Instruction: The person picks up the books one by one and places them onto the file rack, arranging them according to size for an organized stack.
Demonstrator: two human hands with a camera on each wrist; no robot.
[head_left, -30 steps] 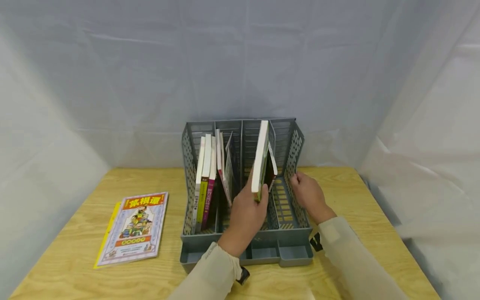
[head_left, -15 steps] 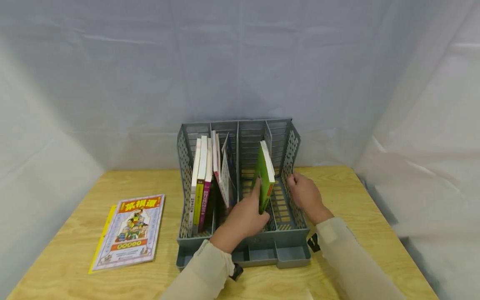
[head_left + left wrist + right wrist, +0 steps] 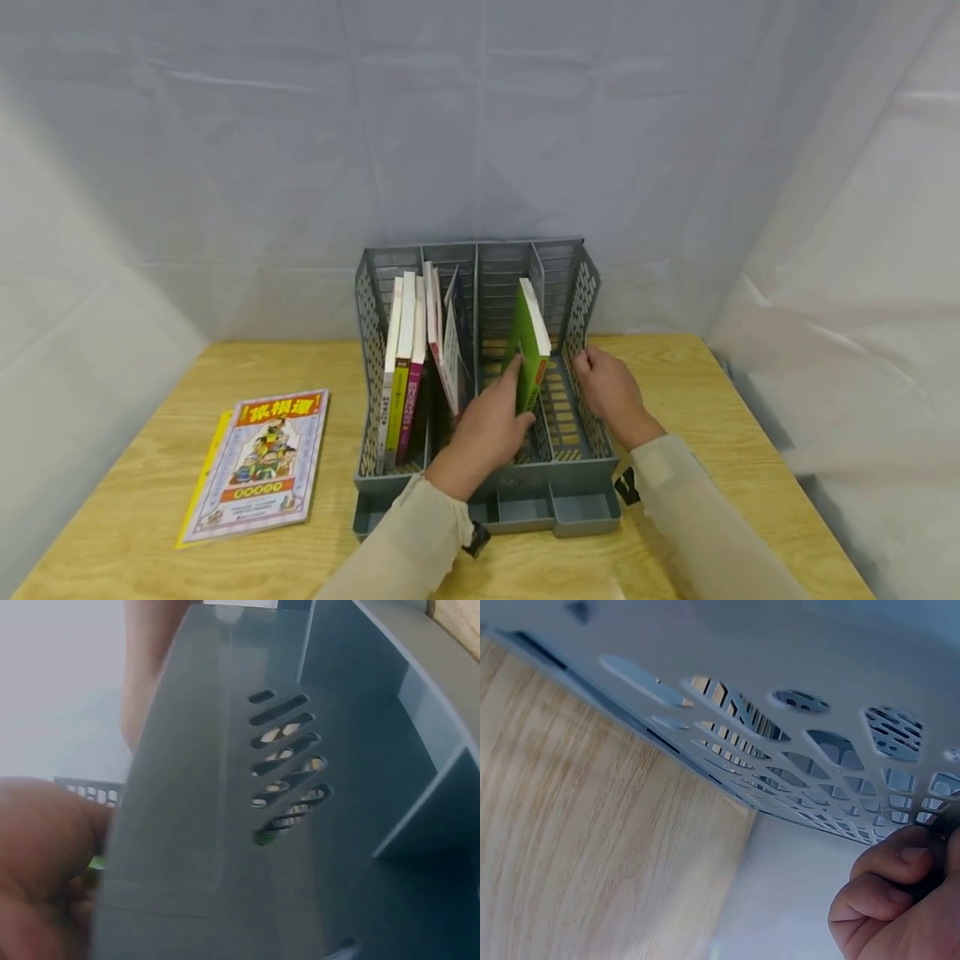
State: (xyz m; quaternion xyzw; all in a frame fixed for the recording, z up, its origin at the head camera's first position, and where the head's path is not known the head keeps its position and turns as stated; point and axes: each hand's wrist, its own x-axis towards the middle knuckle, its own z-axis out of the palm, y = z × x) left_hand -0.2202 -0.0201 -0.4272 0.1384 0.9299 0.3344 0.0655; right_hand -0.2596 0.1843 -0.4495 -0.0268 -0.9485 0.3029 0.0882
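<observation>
My left hand [image 3: 486, 423] holds a green book [image 3: 534, 342] by its lower front, the index finger lying along the cover. The book stands upright, a little tilted, in the third compartment from the left of a grey desk organizer [image 3: 491, 477]. In the left wrist view, part of the left hand [image 3: 45, 855] shows beyond the organizer's front wall, and only a sliver of green appears past it. My right hand [image 3: 611, 392] grips the front edge of the organizer's right side wall [image 3: 587, 300]. Curled fingers [image 3: 881, 900] at that perforated wall show in the right wrist view.
Several upright books [image 3: 402, 358] fill the leftmost compartment, and thin books [image 3: 442, 333] lean in the second. Left of the organizer, a booklet [image 3: 262, 467] lies over a yellow-edged one on the wooden table [image 3: 165, 450]. White sheeting [image 3: 300, 167] surrounds the table.
My left hand has lowered the green book into the third compartment, turning its green cover into view. My right hand keeps its grip on the side wall. The view has shifted slightly.
</observation>
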